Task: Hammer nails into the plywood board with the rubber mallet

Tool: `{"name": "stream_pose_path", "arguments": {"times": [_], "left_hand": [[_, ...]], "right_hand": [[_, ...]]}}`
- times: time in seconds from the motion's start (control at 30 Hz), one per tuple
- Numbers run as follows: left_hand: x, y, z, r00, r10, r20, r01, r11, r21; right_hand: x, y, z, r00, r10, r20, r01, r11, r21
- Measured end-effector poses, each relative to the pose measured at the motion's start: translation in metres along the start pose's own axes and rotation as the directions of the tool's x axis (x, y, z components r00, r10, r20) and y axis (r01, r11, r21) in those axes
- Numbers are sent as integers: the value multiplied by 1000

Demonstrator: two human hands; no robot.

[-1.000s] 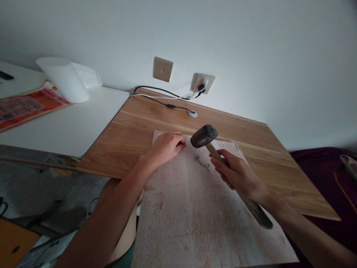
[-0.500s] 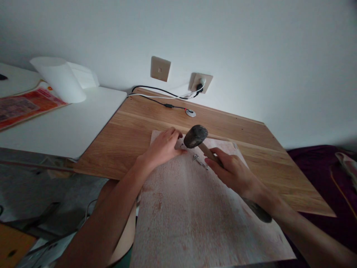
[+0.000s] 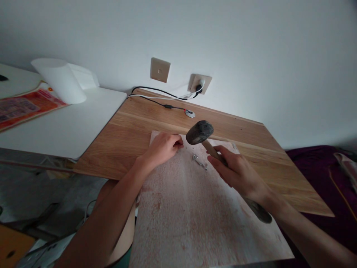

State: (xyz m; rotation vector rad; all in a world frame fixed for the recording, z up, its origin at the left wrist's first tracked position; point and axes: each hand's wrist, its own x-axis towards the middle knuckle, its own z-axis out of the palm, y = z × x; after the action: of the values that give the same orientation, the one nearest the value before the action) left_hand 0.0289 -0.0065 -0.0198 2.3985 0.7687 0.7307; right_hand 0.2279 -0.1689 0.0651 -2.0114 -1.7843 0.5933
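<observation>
Far left of the left fingers: white counter (image 3: 95, 119), bearing a white roll (image 3: 61, 83) and a red packet (image 3: 30, 106). Both sit well apart from the hands, presumably to leave working room. Packet cut off by the frame.

Left hand (image 3: 163, 148) at the far left part of a pale board (image 3: 181, 208). Left fingers (image 3: 177, 140) curled close together; cannot tell whether they pinch something small, as the knuckles hide the tips. Position suggests steadying.

Board appears to lie flat on the wooden counter (image 3: 111, 137), which likely serves as its backing. Near end runs past the counter's front; support there not visible, near edge partly out of frame.

Just right of the left fingers: small dark dots (image 3: 193, 149) on the board. Heads or holes, too small to say. Slightly nearer the body, between the hands: loose nails (image 3: 198, 161), probably laid there for easy reach. They overlap; no count.

Next right: mallet (image 3: 200, 132), head near the left fingers; gap to the board not judged. Right fingers (image 3: 219, 168) clamped round its handle partway along, apparently for control. Right hand (image 3: 240, 169) and wrist hide part of the handle.

Far right of the right fingers: purple cloth (image 3: 309, 163), cut off, folds too dark to read.
</observation>
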Motion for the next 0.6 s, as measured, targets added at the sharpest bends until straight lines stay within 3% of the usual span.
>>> {"name": "stream_pose_path", "arguments": {"times": [0.2,0.37,0.5,0.6], "left_hand": [[-3,-2,3,999,-23,-31,24,999,35],[-4,-5,6,998,-9,-58,11,999,36],[-4,-7,7,1000,4,-31,-3,999,40],[-4,-8,8,999,10,-35,-9,999,43]], "right_hand": [[3,-9,3,979,-140,-148,128,988,-85],[8,-2,12,988,-156,-8,154,980,-124],[4,2,7,997,-75,-20,73,994,-77],[4,3,4,996,-86,-24,84,994,-75]]}}
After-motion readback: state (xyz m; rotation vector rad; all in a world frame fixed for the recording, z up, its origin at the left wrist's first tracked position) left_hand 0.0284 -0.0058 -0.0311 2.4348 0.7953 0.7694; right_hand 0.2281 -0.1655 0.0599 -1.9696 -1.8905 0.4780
